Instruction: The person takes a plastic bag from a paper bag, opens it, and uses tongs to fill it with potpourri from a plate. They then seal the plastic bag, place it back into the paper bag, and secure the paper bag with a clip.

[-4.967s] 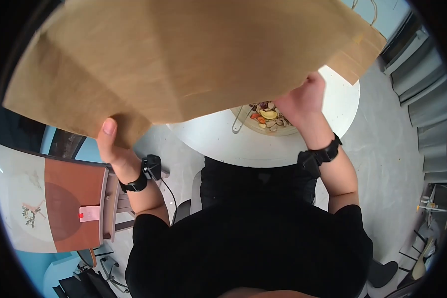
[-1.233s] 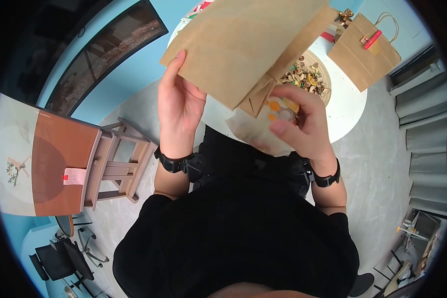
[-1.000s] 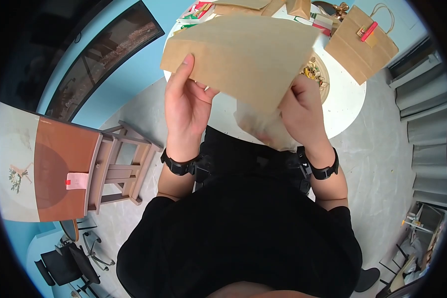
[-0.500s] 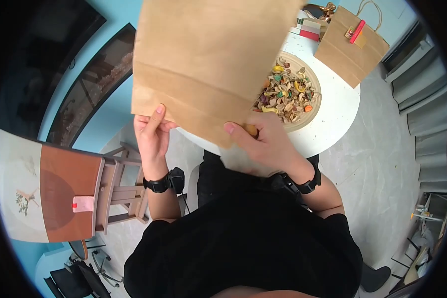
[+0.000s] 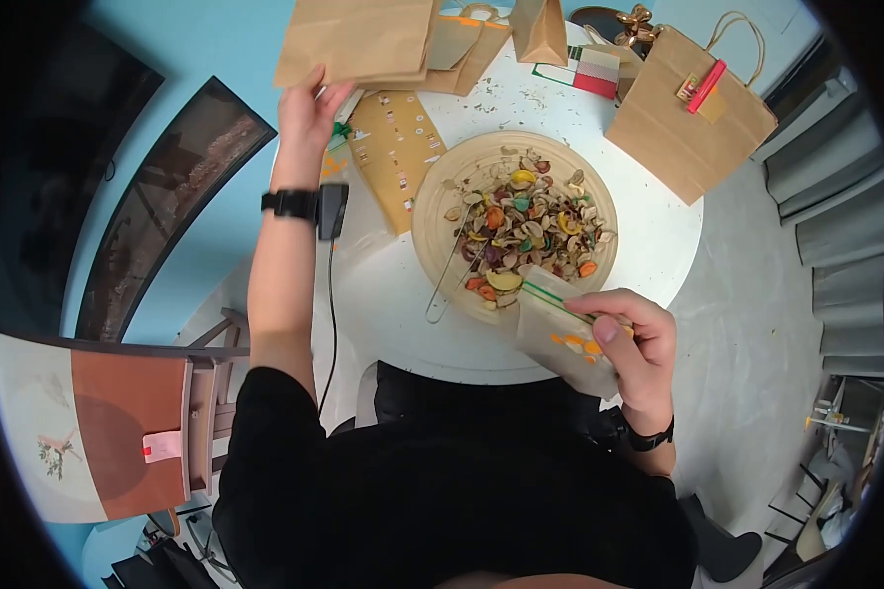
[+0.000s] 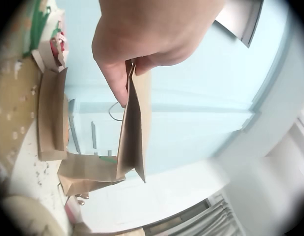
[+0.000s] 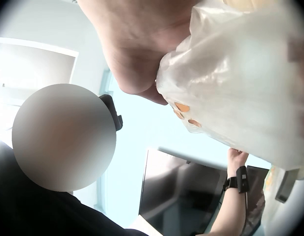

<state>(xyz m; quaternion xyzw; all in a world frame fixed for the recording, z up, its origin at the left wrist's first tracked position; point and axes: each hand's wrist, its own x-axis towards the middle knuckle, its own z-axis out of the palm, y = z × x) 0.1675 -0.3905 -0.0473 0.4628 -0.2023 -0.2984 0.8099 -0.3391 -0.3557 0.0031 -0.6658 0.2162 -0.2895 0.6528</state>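
Note:
My left hand [image 5: 307,123] pinches a flat, folded brown paper bag [image 5: 359,39] by its near edge, above the table's far left. In the left wrist view the paper bag [image 6: 132,132] appears edge-on, its sides slightly parted. My right hand [image 5: 636,358] grips a translucent zip bag [image 5: 555,334] with a green zip strip and orange print. The zip bag's top overlaps the near rim of a round beige tray [image 5: 430,211]. Colourful dried petals and slices, like potpourri [image 5: 550,221], are heaped on the tray. Metal tongs [image 5: 444,280] lean across its left rim.
A handled paper bag with a red clip [image 5: 692,128] stands at the table's right. Behind the tray are a smaller brown bag [image 5: 538,34] and a red-and-green box [image 5: 594,74]. A patterned brown bag [image 5: 398,147] lies left of the tray, beside another clear bag [image 5: 359,211].
The paper bag, earlier between both hands in front of the body, has gone forward and left with the left hand. The right hand has let go of it and moved right, keeping the zip bag.

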